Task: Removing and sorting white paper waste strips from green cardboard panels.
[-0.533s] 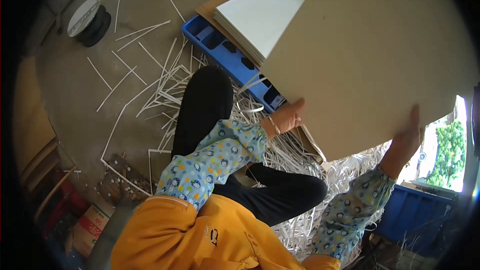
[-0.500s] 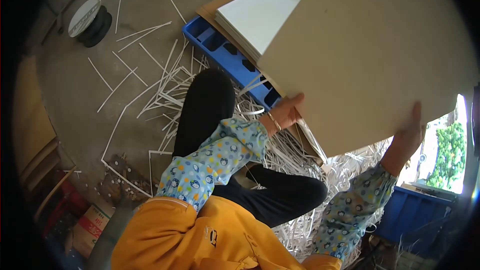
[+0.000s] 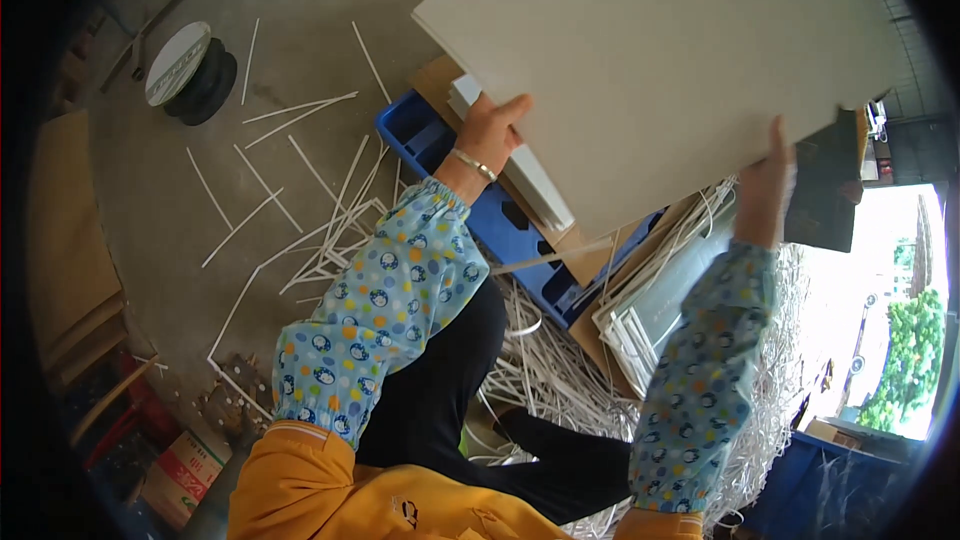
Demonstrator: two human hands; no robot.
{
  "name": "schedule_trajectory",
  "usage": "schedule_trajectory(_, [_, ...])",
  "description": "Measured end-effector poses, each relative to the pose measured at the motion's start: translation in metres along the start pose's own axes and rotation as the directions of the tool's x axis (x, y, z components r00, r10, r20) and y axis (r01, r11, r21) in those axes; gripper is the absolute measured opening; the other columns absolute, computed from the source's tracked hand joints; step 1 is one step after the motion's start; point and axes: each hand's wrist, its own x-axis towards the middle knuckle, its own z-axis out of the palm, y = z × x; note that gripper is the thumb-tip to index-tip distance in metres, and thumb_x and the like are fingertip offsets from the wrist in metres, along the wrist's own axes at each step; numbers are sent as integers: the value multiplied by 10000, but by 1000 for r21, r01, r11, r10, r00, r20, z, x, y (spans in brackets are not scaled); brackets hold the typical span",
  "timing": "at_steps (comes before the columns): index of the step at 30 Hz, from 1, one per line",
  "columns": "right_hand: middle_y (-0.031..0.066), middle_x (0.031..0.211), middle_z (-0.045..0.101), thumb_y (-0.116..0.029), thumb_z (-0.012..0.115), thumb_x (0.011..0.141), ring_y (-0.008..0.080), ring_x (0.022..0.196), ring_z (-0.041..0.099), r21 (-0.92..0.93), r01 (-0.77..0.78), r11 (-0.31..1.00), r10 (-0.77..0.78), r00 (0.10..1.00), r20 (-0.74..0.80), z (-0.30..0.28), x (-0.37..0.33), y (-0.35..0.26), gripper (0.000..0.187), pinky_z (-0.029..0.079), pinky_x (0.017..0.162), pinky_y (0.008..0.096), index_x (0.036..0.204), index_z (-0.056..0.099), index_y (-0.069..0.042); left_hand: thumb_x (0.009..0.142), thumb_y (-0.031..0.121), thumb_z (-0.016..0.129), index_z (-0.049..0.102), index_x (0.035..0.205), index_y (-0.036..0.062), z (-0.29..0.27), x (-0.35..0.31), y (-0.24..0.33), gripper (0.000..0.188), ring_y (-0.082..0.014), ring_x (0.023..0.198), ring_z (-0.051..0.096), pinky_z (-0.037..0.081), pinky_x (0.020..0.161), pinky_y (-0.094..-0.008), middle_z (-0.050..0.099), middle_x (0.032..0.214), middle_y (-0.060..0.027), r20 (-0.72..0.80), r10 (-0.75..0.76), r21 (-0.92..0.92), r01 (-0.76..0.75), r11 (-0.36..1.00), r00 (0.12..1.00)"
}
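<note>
A large greyish cardboard sheet [image 3: 660, 60] is raised in front of me, with a second edge showing at its far left corner. My left hand [image 3: 492, 135] is closed on its left edge, thumb on top and fingers hidden below. My right hand [image 3: 768, 185] grips the near right edge, its fingers partly smeared by motion. Under the sheet, a stack of white boards [image 3: 540, 195] rests on brown cardboard on a blue plastic pallet [image 3: 410, 130]. Beside it lies another stack [image 3: 665, 275] with pale strips along its edges.
Heaps of white paper strips [image 3: 560, 360] lie around my legs, and more strips are scattered on the concrete floor [image 3: 300, 30]. A round-topped black stool [image 3: 195, 75] stands at the far left. A blue bin [image 3: 835, 485] sits at the lower right, near a bright opening.
Both hands have carried the cardboard sheet left and away, over the white boards. The stack with pale strips on the pallet's right is now uncovered. The view has shifted slightly.
</note>
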Motion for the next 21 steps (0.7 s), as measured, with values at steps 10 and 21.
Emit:
schedule_trajectory(10, [111,881,569,-133,494,843,204,644,593,248,-868,431,847,484,220,125,-217,197,252,511,511,271,1051,448,2,763,100,571,486,1038,-29,-129,26,-111,315,-227,843,585,524,669,-361,556,980,-114,-466,-202,377,400,835,862])
schedule_trajectory(21, [148,785,570,-125,518,829,186,511,564,139,-723,677,719,690,83,127,-194,184,436,464,391,244,1186,300,1,707,159,616,498,885,-69,-117,45,-120,313,-194,619,597,510,476,-290,578,752,-111,-533,-124,532,446,720,837])
